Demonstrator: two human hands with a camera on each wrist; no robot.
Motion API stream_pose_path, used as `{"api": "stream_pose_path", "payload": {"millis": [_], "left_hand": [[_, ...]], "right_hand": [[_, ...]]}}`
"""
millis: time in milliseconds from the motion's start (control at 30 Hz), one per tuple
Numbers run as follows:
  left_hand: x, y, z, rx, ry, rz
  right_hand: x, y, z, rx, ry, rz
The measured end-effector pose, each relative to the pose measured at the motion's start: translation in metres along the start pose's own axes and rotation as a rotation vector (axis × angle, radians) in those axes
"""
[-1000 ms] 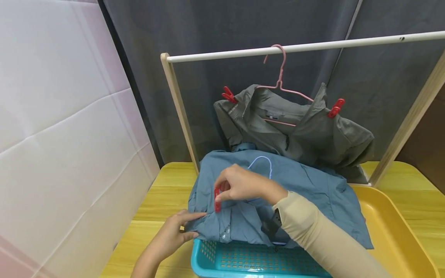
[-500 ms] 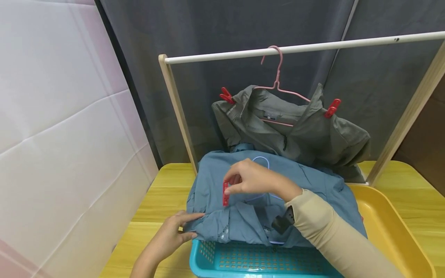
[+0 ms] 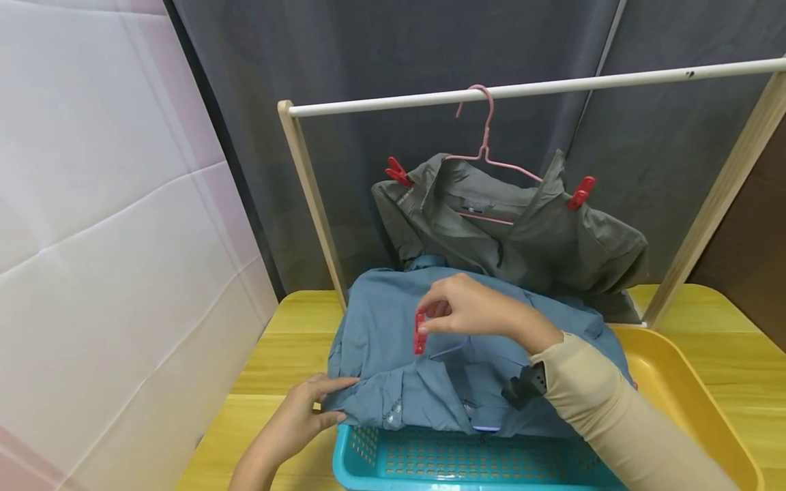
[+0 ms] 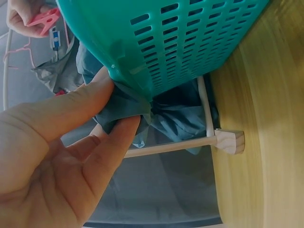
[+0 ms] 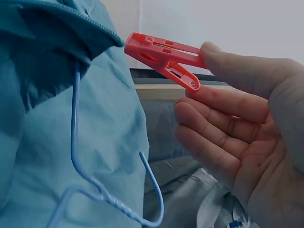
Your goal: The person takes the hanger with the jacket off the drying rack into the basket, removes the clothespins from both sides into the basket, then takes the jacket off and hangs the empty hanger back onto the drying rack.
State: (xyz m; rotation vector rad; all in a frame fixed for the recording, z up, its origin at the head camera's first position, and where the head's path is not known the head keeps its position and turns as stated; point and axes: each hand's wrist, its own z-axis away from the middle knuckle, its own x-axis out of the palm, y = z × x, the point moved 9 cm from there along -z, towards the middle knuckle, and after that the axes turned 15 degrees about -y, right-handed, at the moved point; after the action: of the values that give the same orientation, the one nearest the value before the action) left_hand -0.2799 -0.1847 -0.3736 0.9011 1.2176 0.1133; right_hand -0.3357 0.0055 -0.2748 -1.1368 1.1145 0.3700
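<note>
By a blue hook (image 5: pixel 159 199) unique to right-wrist view, right fingers (image 5: pixel 237 70) closed on clothespin (image 5: pixel 160 58); left fingers (image 4: pixel 66 107), cloth (image 4: pixel 124 109).

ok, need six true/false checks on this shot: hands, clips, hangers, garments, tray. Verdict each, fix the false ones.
1. The right hand holds a red clip. True.
2. The pink hanger is hooked over the white rail. True.
3. The left hand grips the pink hanger. False: it pinches the blue garment.
4. The grey garment carries no clips. False: two red clips are on it, one at each shoulder.
5. The blue hanger hangs from the rail. False: it is with the blue garment, its hook free.
6. In the head view, the yellow tray shows to the right of the blue garment. True.
</note>
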Motion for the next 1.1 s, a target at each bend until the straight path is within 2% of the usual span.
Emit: {"api": "stream_pose_path", "payload": {"millis": [633,833,1100], "left_hand": [[0.002,-0.002,0.000,-0.006,-0.005,0.005],[0.001,-0.001,0.001,-0.008,-0.003,-0.011],[0.000,-0.001,0.000,-0.006,-0.004,-0.010]], "right_hand": [[-0.013,0.020,0.033,0.070,0.014,0.004],[-0.016,0.025,0.043,0.066,0.037,0.025],[-0.021,0.035,0.055,0.112,0.064,0.028]]}}
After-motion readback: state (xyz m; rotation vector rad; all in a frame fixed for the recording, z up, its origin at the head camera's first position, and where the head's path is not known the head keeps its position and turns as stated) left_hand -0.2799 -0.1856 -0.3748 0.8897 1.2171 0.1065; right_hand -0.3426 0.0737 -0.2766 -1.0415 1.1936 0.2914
